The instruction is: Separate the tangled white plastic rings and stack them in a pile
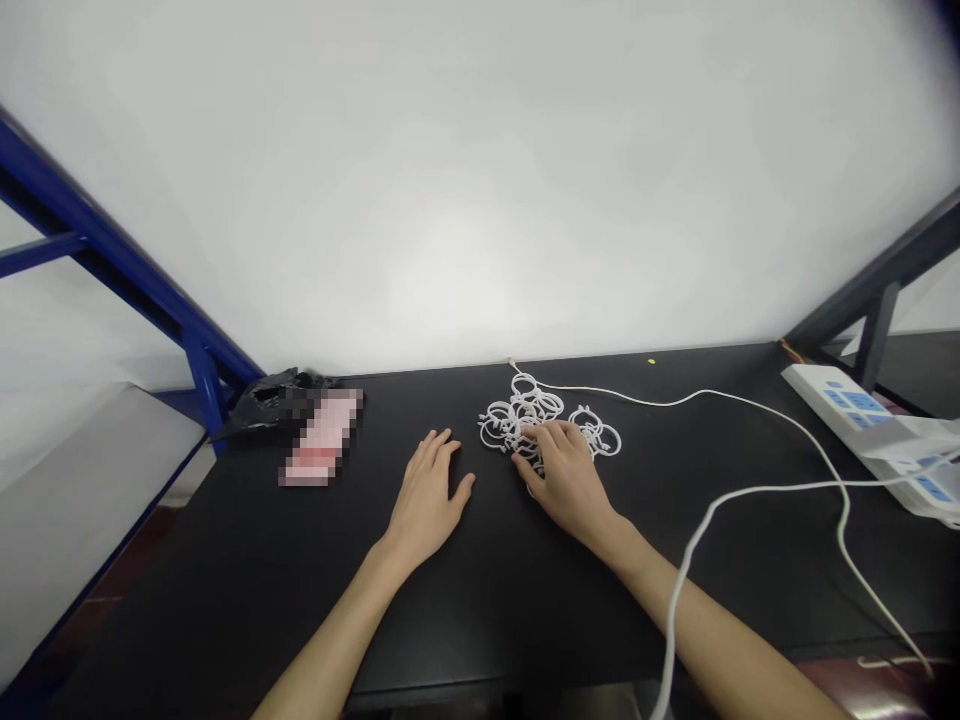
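Observation:
Near the middle of the black tabletop lies a tangled heap of white plastic rings (520,408), each with what look like small clip ends. My right hand (568,475) rests over the front of this heap with curled fingers, and some rings show between thumb and index finger. Its remaining fingertips are hidden behind the hand. More white rings (609,440) stick out on the hand's right side. To the left of the heap, my left hand (427,500) lies flat on the table, empty, thumb spread from the fingers.
A white cable (705,393) runs from the back edge to the right, and a thicker white cord (694,545) loops over my right forearm. White power strips (847,410) stand at right. A pixelated pink item (322,440) and crumpled black plastic (274,400) lie at left.

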Available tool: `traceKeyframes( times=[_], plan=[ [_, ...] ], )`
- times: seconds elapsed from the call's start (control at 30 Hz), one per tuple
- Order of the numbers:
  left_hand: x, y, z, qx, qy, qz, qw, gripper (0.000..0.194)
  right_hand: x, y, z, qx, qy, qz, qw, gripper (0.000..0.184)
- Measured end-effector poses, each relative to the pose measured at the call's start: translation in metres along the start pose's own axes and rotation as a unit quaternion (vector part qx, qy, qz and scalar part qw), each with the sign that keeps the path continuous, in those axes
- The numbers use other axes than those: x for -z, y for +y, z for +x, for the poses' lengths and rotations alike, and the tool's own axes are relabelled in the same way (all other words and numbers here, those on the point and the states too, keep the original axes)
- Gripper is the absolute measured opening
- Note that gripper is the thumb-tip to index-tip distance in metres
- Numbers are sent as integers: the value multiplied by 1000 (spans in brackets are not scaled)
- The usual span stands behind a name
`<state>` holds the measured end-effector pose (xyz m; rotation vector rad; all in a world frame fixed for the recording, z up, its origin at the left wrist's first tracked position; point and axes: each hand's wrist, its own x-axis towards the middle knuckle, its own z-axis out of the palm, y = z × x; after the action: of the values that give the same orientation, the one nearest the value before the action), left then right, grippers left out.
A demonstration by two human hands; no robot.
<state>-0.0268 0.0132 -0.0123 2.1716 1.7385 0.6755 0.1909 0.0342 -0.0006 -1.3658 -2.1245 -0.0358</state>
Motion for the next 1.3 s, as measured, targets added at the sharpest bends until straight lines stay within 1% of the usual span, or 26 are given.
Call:
traceKeyframes(
  times=[0.23,0.53,0.6,0.67,0.73,0.8,0.9,0.97,1.13,1.2,1.3],
  plan=[
    [-1,-1,0,-8,-2,11,1000,39,2,-2,1,-6,6,1,1000,23],
    [4,-1,2,-25,-13,32,999,36,5,-4,2,-10,37,4,999,30],
    [5,-1,3,-26,-19,39,999,36,3,-2,2,-12,39,-6,999,37],
    [6,0,3,-26,-28,49,998,37,0,1,2,-18,33,-29,999,50],
    [7,1,3,-26,-34,61,997,38,-3,6,1,-33,13,-63,997,64],
    [8,1,4,-26,-39,69,996,38,-7,9,1,-49,-18,-93,994,72],
    [10,2,3,-27,-44,75,996,38,-10,13,1,-63,-54,-115,990,70],
    [10,2,3,-28,-45,77,996,38,-11,14,2,-64,-61,-119,989,64],
    [11,1,3,-34,-48,80,995,39,-12,18,4,-67,-50,-111,990,51],
    [10,0,2,-38,-47,78,995,39,-11,19,5,-67,-41,-96,992,50],
    [9,-2,2,-45,-35,70,996,38,-6,17,6,-55,-28,-57,996,53]
  ],
)
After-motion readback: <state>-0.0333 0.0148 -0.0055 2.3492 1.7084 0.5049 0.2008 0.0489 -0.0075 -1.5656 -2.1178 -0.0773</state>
